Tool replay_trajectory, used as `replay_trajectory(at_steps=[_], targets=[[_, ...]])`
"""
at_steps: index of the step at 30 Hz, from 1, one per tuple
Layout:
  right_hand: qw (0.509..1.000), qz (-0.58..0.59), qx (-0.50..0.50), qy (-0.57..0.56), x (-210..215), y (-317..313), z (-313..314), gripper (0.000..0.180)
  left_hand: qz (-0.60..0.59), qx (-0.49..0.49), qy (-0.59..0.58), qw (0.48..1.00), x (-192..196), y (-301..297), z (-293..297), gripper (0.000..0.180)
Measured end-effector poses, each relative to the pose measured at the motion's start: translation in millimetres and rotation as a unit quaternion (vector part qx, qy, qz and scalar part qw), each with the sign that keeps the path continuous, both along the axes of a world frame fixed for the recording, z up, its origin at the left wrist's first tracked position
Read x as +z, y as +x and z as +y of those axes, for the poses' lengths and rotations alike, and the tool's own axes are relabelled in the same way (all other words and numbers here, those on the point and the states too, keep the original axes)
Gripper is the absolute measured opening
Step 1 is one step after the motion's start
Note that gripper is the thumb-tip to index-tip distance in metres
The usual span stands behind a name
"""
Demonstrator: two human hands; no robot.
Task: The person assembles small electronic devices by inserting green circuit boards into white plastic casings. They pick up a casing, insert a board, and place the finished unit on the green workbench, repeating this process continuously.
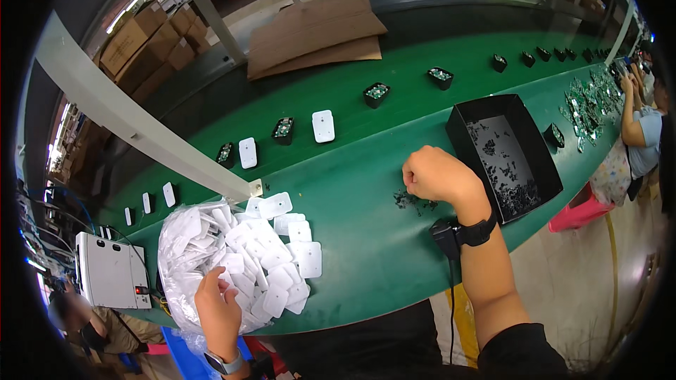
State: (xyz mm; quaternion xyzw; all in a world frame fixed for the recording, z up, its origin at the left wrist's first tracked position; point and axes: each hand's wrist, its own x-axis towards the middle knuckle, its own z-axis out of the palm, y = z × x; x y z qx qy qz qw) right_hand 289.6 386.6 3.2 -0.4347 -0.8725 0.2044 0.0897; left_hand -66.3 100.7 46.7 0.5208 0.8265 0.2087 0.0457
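Note:
My left hand [217, 304] is at the near edge of a heap of white plastic covers [271, 243], its fingers loosely bent and apart. I see nothing held in it. Part of the heap lies in a clear plastic bag [184, 229]. My right hand [443, 177] is closed above a small scatter of tiny black parts [414, 201] on the green bench. Whatever its fingertips hold, if anything, is hidden. Right of that hand stands an open black box [556, 184] with many more tiny black parts [517, 197] inside.
Along the green conveyor belt [415, 116] sit black housings with circuit boards [377, 94] and white covers [323, 127]. A metal post [141, 127] rises at left, beside a white machine [113, 271]. Circuit boards [591, 105] are heaped far right, near a co-worker [644, 127].

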Motion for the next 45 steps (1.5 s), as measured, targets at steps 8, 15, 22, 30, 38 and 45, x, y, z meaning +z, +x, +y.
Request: replay_trajectory(at_steps=[8,15,22,30,38,45], targets=[[0.997,0.055,0.039,-0.024,21.7,-0.8,-6.3,0.007,-0.281,-0.018,0.234,0.930,-6.3,53.0,15.3,0.014],[0.874,0.348,0.284,-0.187,39.1,-59.6,-49.7,0.005,-0.512,-0.150,0.308,0.788,-36.2,83.6,42.2,0.017],[0.837,0.401,0.251,-0.275,3.2,-95.2,-81.4,0.006,-0.478,-0.028,0.246,0.843,-51.3,113.0,58.7,0.015],[0.875,0.413,0.172,-0.187,-6.0,-93.2,-56.9,0.010,-0.051,-0.444,0.039,0.894,-63.9,149.9,22.3,0.037],[0.885,0.403,0.176,-0.151,-11.6,-83.6,-44.5,0.010,-0.014,-0.488,0.078,0.869,-90.1,159.3,5.3,0.039],[0.878,0.427,0.169,-0.138,-18.9,-80.9,-38.5,0.011,-0.035,-0.686,-0.090,0.721,-140.9,242.1,9.1,0.043]])
